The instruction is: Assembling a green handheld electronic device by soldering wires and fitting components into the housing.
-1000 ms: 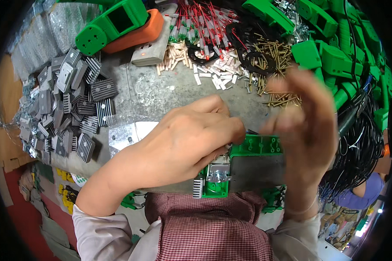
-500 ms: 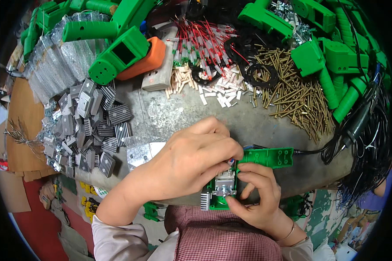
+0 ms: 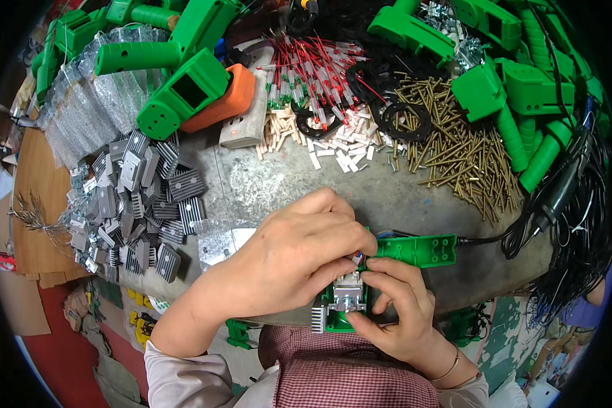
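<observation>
A green plastic tool housing point(image 3: 418, 251) lies open-side up at the near table edge, with a black cord leaving its right end. In its near part sits a silver metal component point(image 3: 347, 297), and a grey finned heat sink point(image 3: 319, 318) stands at its left side. My right hand point(image 3: 404, 306) grips this housing from the right, its thumb by the metal component and its fingers along the edge. Over the housing's middle, my left hand point(image 3: 306, 245) is closed in a pinch. A bit of blue and red shows by its fingertips; what they hold is mostly hidden.
Left of my arm is a pile of grey heat sinks point(image 3: 143, 197). Beyond lie an orange block point(image 3: 228, 98), red-wired indicator lights point(image 3: 313, 68), white sleeves point(image 3: 347, 146) and brass-coloured screws point(image 3: 466, 146). Green housings point(image 3: 190, 88) flank the table; black cords point(image 3: 571, 224) hang at right.
The near end of the housing has dropped slightly toward me, with the metal component. My right thumb has shifted a little left; my left hand keeps its pinch in nearly the same place.
</observation>
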Demonstrator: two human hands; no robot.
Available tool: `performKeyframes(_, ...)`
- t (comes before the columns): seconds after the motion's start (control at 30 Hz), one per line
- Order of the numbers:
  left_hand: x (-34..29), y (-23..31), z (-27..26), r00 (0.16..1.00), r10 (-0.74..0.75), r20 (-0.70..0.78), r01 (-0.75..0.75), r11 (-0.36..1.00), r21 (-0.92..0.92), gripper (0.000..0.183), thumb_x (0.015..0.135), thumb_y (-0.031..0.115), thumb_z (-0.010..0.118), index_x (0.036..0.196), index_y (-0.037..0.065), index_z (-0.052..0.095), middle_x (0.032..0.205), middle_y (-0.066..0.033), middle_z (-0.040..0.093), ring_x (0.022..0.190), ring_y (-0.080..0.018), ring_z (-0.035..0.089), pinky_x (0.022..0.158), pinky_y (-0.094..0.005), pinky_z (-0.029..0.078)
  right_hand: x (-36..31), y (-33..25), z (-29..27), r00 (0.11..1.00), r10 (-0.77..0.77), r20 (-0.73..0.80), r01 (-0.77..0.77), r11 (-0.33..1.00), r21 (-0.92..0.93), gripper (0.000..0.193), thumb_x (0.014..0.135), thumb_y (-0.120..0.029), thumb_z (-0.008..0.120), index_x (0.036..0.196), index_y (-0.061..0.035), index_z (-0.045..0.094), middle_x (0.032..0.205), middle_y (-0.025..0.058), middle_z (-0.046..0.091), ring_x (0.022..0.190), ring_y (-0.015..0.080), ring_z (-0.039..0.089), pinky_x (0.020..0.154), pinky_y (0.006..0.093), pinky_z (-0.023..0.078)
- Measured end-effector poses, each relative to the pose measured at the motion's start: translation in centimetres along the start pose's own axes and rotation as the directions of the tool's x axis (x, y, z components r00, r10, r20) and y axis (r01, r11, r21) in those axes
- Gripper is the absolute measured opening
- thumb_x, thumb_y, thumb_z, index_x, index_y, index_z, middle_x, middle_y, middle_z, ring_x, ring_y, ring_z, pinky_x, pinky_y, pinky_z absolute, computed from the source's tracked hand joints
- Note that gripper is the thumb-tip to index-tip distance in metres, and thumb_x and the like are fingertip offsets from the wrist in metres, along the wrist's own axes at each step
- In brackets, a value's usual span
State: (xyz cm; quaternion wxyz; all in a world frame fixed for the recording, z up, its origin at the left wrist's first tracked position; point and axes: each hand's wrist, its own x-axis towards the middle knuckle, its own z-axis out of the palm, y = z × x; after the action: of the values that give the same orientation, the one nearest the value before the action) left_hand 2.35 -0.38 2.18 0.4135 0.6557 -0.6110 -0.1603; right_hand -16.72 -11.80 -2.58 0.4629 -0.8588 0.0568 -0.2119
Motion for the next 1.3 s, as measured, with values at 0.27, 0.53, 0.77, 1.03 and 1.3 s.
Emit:
performKeyframes(0.27, 0.2, -0.3, -0.6, 0.997, -0.040, 0.071, 0.042, 0.999, -0.021, 0.021, 0.073, 0.003, 0.076, 0.093, 0.005, 0.070, 0.088, -0.0040, 0.068, 0.088, -0.0266, 0.059, 0.079, -0.0370, 0.050, 0.1, 0.0, -0.1, 1.000, 0.009, 0.026, -0.009, 1.000, -0.008, 0.051, 0.075, -0.020, 0.083, 0.117, -0.0023, 0.061, 0.121, 0.0137, 0.059, 0.073, 0.0184, 0.067, 0.055, 0.0254, 0.057)
performKeyframes(0.53, 1.3, 0.2, -1.5, 0.971, -0.125, 0.204, 0.145, 0.986, -0.086, 0.017, 0.073, 0.002, 0.075, 0.089, 0.004, 0.071, 0.087, -0.0042, 0.068, 0.089, -0.0260, 0.058, 0.079, -0.0363, 0.050, 0.4, -0.1, -0.4, 0.997, -0.008, 0.078, 0.005, 0.999, 0.033, 0.047, 0.078, -0.017, 0.081, 0.116, -0.0025, 0.060, 0.115, 0.0121, 0.062, 0.072, 0.0189, 0.067, 0.057, 0.0275, 0.057)
performKeyframes(0.77, 0.9, 0.5, -1.4, 0.969, -0.148, 0.199, 0.169, 0.981, -0.095, 0.016, 0.072, 0.002, 0.076, 0.087, 0.004, 0.071, 0.085, -0.0034, 0.067, 0.090, -0.0252, 0.058, 0.080, -0.0362, 0.050, -0.1, 0.0, 0.0, 0.999, 0.018, 0.040, -0.022, 0.993, 0.116, 0.045, 0.076, -0.015, 0.082, 0.114, -0.0039, 0.061, 0.116, 0.0128, 0.062, 0.073, 0.0193, 0.068, 0.059, 0.0292, 0.057)
performKeyframes(1.03, 0.7, 0.3, -1.0, 0.983, -0.102, 0.154, 0.125, 0.981, -0.148, 0.017, 0.072, 0.000, 0.075, 0.088, 0.005, 0.071, 0.083, -0.0035, 0.066, 0.089, -0.0247, 0.058, 0.079, -0.0354, 0.049, 0.3, -0.1, -0.1, 0.997, -0.053, 0.055, 0.053, 0.999, 0.000, 0.042, 0.074, -0.011, 0.082, 0.112, -0.0072, 0.064, 0.111, 0.0114, 0.061, 0.078, 0.0237, 0.069, 0.064, 0.0311, 0.059)
performKeyframes(1.3, 0.8, -0.3, -1.0, 0.984, -0.112, 0.136, 0.134, 0.977, -0.164, 0.018, 0.073, 0.000, 0.074, 0.090, 0.004, 0.069, 0.084, -0.0041, 0.064, 0.087, -0.0232, 0.058, 0.079, -0.0340, 0.048, 1.0, -0.6, -0.6, 0.994, 0.040, 0.100, -0.043, 0.999, 0.027, 0.042, 0.074, -0.011, 0.081, 0.111, -0.0055, 0.063, 0.110, 0.0107, 0.061, 0.076, 0.0220, 0.068, 0.061, 0.0303, 0.056)
